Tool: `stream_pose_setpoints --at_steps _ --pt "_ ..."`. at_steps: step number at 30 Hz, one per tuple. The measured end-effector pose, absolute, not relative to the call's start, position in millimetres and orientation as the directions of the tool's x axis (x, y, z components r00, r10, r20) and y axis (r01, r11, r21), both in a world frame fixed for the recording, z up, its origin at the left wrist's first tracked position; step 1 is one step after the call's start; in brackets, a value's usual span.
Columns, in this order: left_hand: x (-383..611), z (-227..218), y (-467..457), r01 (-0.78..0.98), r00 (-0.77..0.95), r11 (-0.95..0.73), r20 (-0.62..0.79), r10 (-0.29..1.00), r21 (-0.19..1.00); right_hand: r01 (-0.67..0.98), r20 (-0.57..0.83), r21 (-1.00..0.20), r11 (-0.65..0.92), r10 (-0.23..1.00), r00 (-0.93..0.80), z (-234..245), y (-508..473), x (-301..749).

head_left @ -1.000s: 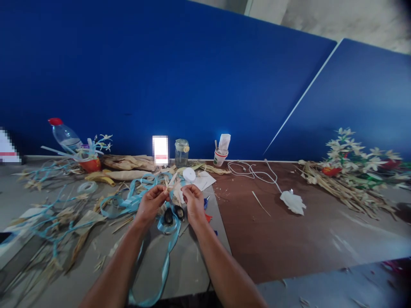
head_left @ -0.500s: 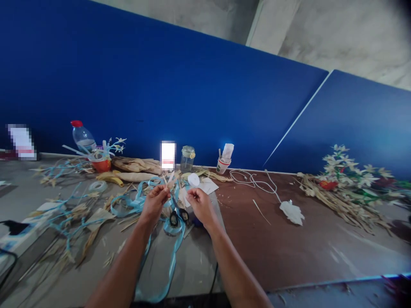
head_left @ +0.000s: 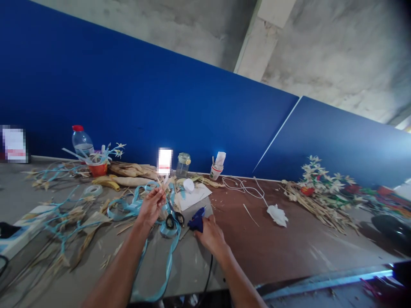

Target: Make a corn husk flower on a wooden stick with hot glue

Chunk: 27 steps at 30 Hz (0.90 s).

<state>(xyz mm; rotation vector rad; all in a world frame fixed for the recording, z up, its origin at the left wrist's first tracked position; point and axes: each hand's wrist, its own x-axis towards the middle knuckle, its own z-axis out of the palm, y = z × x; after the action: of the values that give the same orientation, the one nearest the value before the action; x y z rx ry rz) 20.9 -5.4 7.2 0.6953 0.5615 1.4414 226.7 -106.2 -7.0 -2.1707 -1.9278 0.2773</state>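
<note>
My left hand [head_left: 150, 206] is raised over the grey table [head_left: 189, 265], its fingers pinched on a small bundle of pale husk strips [head_left: 163, 183] that sticks up from the fingertips. My right hand [head_left: 210, 234] rests low on the table with its fingers wrapped round the handle of a blue glue gun [head_left: 197, 219], whose black cord [head_left: 207, 276] runs back toward me. Black-handled scissors [head_left: 174, 220] lie between the two hands on a light blue ribbon [head_left: 167, 265] that loops off the table's front edge.
Husk stems wrapped in blue ribbon [head_left: 61, 218] litter the left. At the back stand a plastic bottle [head_left: 81, 140], an orange cup [head_left: 97, 168], a glass jar [head_left: 182, 164] and a paper cup [head_left: 215, 170]. A white cable [head_left: 239, 187], a white husk flower [head_left: 278, 214] and finished flowers [head_left: 321, 188] lie right.
My right hand let go of the husk piece, dropped to the table and closed on the blue glue gun. My left hand keeps the husk bundle. The camera tilted up and to the right.
</note>
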Motion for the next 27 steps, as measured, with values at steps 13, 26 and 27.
stream_pose_setpoints --at_steps 13,26,27 --pt "26.0 7.4 -7.4 -0.662 0.063 -0.01 0.069 0.996 0.749 -0.06 0.115 -0.991 0.116 0.993 0.016 20.5 -98.3 235.7" --pt "22.8 1.9 -3.7 -0.598 -0.004 -0.046 0.055 0.998 0.8 0.191 0.341 -0.911 0.366 0.928 -0.149 5.7 -66.6 185.4" --pt "22.7 1.9 -3.4 -0.592 -0.009 -0.051 0.057 0.998 0.805 0.22 0.363 -0.897 0.382 0.923 -0.126 4.7 -66.1 185.0"
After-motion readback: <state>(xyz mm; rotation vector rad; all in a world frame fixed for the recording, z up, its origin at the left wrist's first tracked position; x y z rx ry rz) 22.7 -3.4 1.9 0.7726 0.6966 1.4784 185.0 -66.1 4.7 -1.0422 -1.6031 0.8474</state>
